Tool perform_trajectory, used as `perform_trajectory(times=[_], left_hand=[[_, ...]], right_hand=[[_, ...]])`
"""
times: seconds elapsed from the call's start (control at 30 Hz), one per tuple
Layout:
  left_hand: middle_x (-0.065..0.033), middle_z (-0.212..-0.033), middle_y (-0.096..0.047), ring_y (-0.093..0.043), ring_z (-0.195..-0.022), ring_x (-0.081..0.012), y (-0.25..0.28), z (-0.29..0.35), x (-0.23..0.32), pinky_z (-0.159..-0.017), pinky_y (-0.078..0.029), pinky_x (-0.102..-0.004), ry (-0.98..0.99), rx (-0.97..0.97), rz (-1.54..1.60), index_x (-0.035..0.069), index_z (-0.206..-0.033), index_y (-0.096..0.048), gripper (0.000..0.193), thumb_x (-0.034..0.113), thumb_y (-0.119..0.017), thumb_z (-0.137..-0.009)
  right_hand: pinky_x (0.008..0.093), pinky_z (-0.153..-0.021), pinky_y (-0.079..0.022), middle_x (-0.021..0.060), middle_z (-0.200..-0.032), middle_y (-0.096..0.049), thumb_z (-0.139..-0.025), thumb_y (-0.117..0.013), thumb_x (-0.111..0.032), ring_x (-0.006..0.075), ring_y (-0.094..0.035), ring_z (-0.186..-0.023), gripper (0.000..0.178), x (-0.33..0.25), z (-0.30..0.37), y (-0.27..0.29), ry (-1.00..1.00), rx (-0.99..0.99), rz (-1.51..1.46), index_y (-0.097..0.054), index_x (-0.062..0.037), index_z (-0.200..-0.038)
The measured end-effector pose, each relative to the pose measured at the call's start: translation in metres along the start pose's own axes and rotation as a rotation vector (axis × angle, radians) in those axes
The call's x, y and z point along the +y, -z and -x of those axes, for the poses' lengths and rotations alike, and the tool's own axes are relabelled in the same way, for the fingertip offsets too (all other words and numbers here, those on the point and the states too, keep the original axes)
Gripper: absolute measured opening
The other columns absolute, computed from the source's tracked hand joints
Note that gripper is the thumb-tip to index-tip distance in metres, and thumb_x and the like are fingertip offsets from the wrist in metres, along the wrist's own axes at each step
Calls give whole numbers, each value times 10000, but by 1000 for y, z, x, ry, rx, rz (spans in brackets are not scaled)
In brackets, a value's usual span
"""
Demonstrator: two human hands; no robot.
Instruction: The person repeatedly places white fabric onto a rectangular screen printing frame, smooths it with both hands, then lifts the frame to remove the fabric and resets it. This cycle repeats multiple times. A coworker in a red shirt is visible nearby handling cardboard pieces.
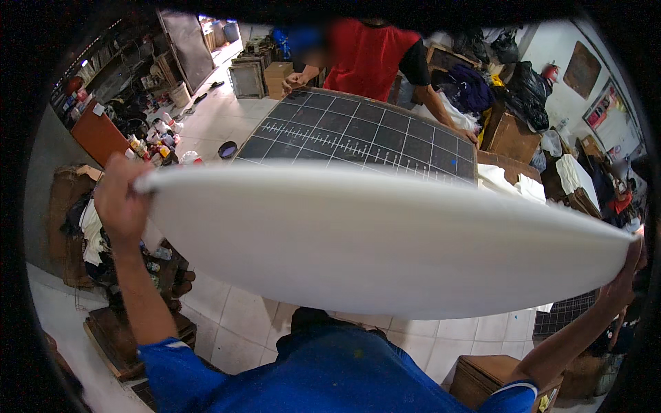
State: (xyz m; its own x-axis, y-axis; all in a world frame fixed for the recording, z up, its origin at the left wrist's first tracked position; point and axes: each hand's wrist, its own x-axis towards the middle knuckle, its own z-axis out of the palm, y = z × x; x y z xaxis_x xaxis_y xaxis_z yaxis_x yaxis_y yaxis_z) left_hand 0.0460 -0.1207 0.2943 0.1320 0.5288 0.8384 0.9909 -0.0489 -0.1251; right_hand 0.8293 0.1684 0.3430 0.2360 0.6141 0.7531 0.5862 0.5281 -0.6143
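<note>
A wide white sheet (385, 241), smooth and cloth-like, is stretched between my two raised hands and sags in a curve along its lower side. Its upper left corner is pinched in my left hand (124, 196). Far to the right, my right hand (623, 272) grips the opposite corner; its fingers are partly hidden and dim. Behind the sheet lies a dark board (365, 131) with white grid lines and a ruler-like scale, its near part covered from sight. A person in a red top (368, 58) stands at its far side, both hands at the board's edges.
Bottles and containers (158, 144) crowd the floor at the left. Cardboard boxes (513, 134), black bags (529, 93) and piled cloth stand at the right. Stacked brown boards (113, 337) sit low at the left, and a brown box (482, 378) is near my right elbow.
</note>
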Motion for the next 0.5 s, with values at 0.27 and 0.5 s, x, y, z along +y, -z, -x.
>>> perform_trajectory(times=[0.27, 0.5], left_hand=[[-132, -985, -654, -679, -904, -291, -40, -126, -86, -827, -521, -367, 30, -144, -103, -9, -1110, -642, 144, 25, -568, -991], [-160, -1074, -706, -697, -994, -366, -163, -195, -182, -897, -540, -432, 121, -139, -131, 40, -1160, -712, 233, 149, -571, -1009]], right_hand=[[422, -976, -572, 172, -1354, -659, -1006, -678, -104, 294, -661, -1134, 548, -82, -105, -100, 96, -386, -235, -526, -119, -1532], [294, -794, -497, 26, -937, -666, -1066, -656, -363, 109, -590, -868, 343, -50, -172, -231, 370, -369, 200, -718, -32, -1133]])
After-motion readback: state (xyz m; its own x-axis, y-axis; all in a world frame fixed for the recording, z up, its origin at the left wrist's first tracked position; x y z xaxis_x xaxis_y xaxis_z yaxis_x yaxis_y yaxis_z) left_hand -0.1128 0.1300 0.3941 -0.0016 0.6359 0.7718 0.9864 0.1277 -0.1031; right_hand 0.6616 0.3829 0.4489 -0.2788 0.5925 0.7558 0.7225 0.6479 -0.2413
